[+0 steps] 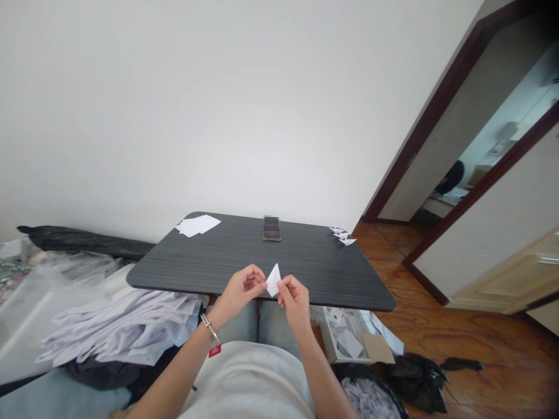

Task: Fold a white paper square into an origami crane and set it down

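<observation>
Our right hand (296, 295) pinches a kite-shaped, folded white paper (273, 278) near the dark, streaky-grained tabletop (209, 259). Whether our left hand (241, 288) grips its edge, we cannot tell.

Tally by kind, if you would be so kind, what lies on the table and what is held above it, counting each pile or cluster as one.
Folded paper held in the right hand: 1
Phone: 1
Pile of flat white paper: 1
Cluster of small folded papers: 1
Total: 4
</observation>
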Demonstrator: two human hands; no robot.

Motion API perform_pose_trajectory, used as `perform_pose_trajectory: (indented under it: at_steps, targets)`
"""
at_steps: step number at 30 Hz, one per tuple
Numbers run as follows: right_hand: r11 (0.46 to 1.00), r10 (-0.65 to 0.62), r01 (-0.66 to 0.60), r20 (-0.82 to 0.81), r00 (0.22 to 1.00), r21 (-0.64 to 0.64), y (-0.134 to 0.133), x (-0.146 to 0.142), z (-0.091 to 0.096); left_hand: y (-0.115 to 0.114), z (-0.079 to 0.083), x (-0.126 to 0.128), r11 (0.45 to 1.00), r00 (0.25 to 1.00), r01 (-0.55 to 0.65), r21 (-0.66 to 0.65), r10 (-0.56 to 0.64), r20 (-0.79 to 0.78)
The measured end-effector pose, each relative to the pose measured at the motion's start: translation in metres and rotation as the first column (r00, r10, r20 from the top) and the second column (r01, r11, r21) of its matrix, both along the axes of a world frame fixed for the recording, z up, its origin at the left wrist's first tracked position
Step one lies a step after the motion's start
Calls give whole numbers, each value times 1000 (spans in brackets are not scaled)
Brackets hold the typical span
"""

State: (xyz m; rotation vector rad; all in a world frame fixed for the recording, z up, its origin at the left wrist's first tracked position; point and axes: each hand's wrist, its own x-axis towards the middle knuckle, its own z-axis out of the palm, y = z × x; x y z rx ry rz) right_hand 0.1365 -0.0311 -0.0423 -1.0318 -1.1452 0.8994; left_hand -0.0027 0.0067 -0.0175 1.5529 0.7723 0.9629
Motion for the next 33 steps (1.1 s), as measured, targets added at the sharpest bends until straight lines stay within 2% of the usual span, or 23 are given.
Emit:
perform_pose_trajectory:
  at_steps: [7, 15, 20, 33]
  targets:
    - [1000, -1, 0, -36, 999, -21, 2, -1, -4, 0, -3, 0, 1000, 1000, -6, -12, 6, -4]
    - [999, 42, -42, -5, 999, -35, 2, -1, -2, 1, -4, -1, 1000, 997, 5, 30, -3, -79]
    - [997, 54, -54, -8, 999, -49, 3, -1, -3, 2, -4, 0, 999, 998, -9, 47, 12, -68]
    - [1000, -20, 22, -95, 995, 20, 4, 2, -2, 4, -5, -3, 994, 991, -84, 74, 91, -95]
